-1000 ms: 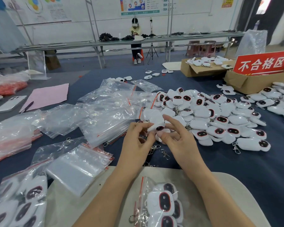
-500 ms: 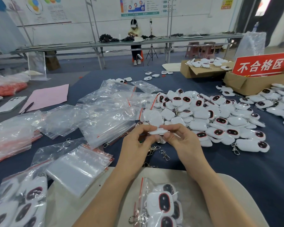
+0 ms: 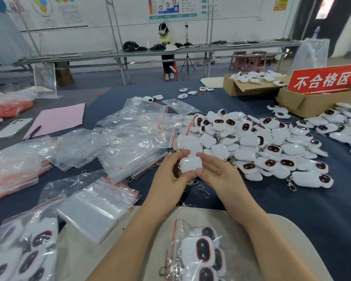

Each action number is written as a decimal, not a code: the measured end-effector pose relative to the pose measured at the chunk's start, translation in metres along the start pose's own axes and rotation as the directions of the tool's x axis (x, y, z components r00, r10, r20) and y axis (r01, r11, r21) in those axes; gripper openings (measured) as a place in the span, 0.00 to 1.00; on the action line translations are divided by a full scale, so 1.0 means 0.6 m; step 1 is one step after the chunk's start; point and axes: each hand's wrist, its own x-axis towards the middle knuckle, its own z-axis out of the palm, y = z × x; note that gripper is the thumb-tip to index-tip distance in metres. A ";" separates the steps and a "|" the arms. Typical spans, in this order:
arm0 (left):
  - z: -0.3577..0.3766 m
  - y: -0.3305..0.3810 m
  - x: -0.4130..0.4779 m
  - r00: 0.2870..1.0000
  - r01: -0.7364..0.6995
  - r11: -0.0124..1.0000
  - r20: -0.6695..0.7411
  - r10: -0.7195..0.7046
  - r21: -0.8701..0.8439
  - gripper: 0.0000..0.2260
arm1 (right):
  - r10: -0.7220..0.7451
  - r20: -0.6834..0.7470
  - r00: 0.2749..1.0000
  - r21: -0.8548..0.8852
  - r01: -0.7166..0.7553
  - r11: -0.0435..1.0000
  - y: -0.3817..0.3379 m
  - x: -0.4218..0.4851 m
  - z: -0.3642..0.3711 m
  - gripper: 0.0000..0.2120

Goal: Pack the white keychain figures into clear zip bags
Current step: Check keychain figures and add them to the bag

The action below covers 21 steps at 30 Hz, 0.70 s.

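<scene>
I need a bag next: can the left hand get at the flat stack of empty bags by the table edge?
Probably yes: the stack lies uncovered just left of the left hand, nothing between, though that hand now holds a white figure.

A white far wall (image 3: 109,37) carries printed posters (image 3: 170,7). Before it runs a long grey bench (image 3: 89,56) on metal legs, where a person (image 3: 165,40) sits beside a tripod (image 3: 187,61). Brownish stools (image 3: 239,59) stand under its right stretch. The floor (image 3: 93,78) is grey-blue. Far right, a bright opening (image 3: 324,7) shows between dark panels (image 3: 310,23). Dark blue cloth covers the near worktop (image 3: 292,220).
</scene>
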 end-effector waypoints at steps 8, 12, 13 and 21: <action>0.002 -0.003 0.002 0.999 -0.003 1.000 -0.037 0.003 -0.016 0.14 | -0.010 -0.067 0.998 0.011 0.011 1.000 0.006 0.004 -0.001 0.14; 0.000 -0.001 0.003 0.999 0.004 1.000 -0.036 -0.004 -0.003 0.13 | -0.012 -0.083 0.997 0.013 0.013 1.000 0.002 0.003 0.001 0.18; 0.000 0.000 0.003 0.999 0.001 1.000 -0.034 -0.001 0.004 0.13 | -0.008 -0.084 0.996 0.024 0.010 1.000 0.002 0.003 0.002 0.18; 0.005 -0.001 0.001 0.996 -0.016 0.999 -0.082 0.018 0.032 0.08 | -0.019 -0.098 0.995 0.117 0.030 0.993 -0.002 0.002 0.001 0.15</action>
